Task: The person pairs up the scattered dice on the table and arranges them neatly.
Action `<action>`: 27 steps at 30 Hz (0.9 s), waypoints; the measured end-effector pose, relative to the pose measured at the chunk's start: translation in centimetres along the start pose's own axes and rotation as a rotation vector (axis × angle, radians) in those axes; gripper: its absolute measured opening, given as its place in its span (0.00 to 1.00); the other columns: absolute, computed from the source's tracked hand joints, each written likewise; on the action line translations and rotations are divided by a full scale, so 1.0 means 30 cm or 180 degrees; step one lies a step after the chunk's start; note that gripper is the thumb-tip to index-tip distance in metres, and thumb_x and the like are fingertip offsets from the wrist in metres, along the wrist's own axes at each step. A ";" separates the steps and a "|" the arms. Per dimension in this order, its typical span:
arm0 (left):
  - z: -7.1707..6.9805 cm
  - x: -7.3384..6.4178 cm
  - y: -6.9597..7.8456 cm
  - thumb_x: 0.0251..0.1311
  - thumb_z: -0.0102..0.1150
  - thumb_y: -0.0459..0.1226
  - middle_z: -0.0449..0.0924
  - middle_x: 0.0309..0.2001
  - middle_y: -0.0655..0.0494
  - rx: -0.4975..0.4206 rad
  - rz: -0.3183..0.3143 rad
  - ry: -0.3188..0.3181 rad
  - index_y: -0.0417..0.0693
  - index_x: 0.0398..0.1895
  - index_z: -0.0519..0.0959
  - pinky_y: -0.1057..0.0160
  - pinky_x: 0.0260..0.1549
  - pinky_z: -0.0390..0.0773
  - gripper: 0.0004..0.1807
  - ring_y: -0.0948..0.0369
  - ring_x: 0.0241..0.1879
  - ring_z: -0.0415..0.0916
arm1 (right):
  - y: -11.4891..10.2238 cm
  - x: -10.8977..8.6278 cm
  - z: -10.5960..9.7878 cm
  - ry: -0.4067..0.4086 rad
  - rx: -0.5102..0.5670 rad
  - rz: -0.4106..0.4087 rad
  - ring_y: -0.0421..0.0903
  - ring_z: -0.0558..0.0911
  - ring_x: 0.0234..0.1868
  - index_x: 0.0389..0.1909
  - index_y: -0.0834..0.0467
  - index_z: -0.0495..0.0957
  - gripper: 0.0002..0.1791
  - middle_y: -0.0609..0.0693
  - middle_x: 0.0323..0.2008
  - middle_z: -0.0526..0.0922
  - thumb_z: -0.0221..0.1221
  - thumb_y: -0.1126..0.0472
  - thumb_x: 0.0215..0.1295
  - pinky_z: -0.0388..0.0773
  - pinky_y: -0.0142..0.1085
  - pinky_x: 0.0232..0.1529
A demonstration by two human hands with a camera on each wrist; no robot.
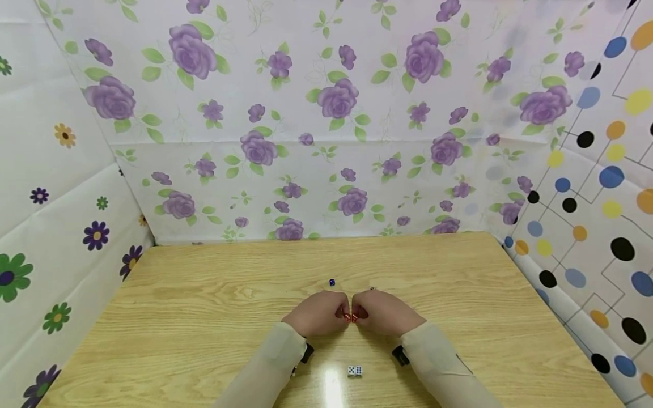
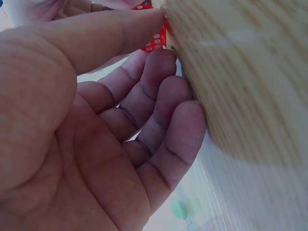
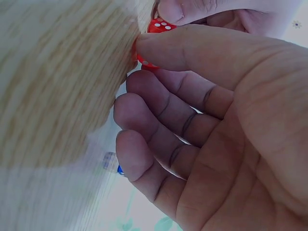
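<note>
Left of the red dice [image 1: 355, 318], desk [image 1: 194, 317] runs wide to its edge. The left hand [image 1: 320, 313] pinches one; beyond them lies a blue die [image 1: 332, 282]; before them, white dice [image 1: 359, 371]. The right hand [image 1: 386, 313] pinches the other, wide desk rightward.

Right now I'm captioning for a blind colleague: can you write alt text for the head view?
A person's left hand and right hand each pinch a red die, close together above a wooden table. Two white dice sit side by side nearer the person; a blue die lies beyond the hands, before a purple-flowered backdrop.
</note>
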State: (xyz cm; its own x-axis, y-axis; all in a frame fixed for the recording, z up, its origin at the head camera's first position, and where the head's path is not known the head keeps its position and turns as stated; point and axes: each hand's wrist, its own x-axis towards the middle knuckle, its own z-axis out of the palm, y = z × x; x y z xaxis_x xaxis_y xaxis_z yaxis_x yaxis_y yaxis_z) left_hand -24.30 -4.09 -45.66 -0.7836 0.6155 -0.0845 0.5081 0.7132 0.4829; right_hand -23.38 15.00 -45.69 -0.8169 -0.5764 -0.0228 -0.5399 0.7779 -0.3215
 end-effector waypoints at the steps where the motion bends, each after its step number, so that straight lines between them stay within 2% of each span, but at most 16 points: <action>1: 0.001 0.001 0.001 0.59 0.63 0.41 0.72 0.26 0.68 0.0012 0.0002 0.0000 0.54 0.33 0.76 0.68 0.28 0.71 0.05 0.67 0.26 0.69 | -0.002 0.000 -0.001 0.0002 0.0004 0.0003 0.36 0.69 0.25 0.30 0.50 0.76 0.06 0.38 0.25 0.73 0.65 0.59 0.59 0.68 0.31 0.29; 14: 0.013 0.011 0.006 0.58 0.63 0.40 0.72 0.27 0.69 0.0088 -0.0045 0.0060 0.55 0.33 0.77 0.68 0.29 0.71 0.04 0.68 0.26 0.69 | -0.008 0.000 0.003 0.0014 -0.0059 0.0023 0.36 0.69 0.25 0.29 0.50 0.77 0.06 0.37 0.25 0.73 0.65 0.59 0.58 0.68 0.31 0.30; 21: -0.005 -0.009 0.009 0.55 0.65 0.41 0.74 0.29 0.68 -0.0046 -0.0118 -0.0011 0.54 0.37 0.78 0.67 0.30 0.73 0.08 0.68 0.27 0.71 | 0.002 -0.010 -0.016 -0.0041 0.0031 0.0038 0.34 0.72 0.27 0.32 0.49 0.78 0.04 0.36 0.27 0.75 0.64 0.58 0.59 0.72 0.32 0.32; 24: -0.024 -0.026 0.002 0.55 0.65 0.42 0.75 0.30 0.68 -0.0114 -0.0099 0.0005 0.54 0.37 0.78 0.66 0.30 0.73 0.09 0.69 0.28 0.71 | 0.016 -0.022 -0.043 0.0006 0.0125 0.0174 0.35 0.72 0.28 0.35 0.49 0.79 0.04 0.37 0.28 0.75 0.63 0.57 0.60 0.72 0.34 0.33; 27: -0.042 -0.035 -0.013 0.57 0.61 0.41 0.74 0.29 0.68 -0.0110 -0.0063 0.0108 0.55 0.35 0.77 0.66 0.30 0.73 0.05 0.68 0.27 0.71 | 0.044 -0.030 -0.066 0.0237 0.0128 0.0398 0.37 0.72 0.27 0.34 0.49 0.78 0.02 0.37 0.27 0.75 0.62 0.58 0.61 0.71 0.35 0.32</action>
State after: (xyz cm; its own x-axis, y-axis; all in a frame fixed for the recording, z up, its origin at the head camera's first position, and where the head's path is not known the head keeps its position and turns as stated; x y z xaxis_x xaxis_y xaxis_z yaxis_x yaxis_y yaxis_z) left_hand -24.11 -5.43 -44.67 -0.8054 0.5892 -0.0649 0.4802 0.7127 0.5114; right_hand -23.76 17.05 -44.22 -0.8909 -0.4542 0.0049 -0.4256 0.8310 -0.3582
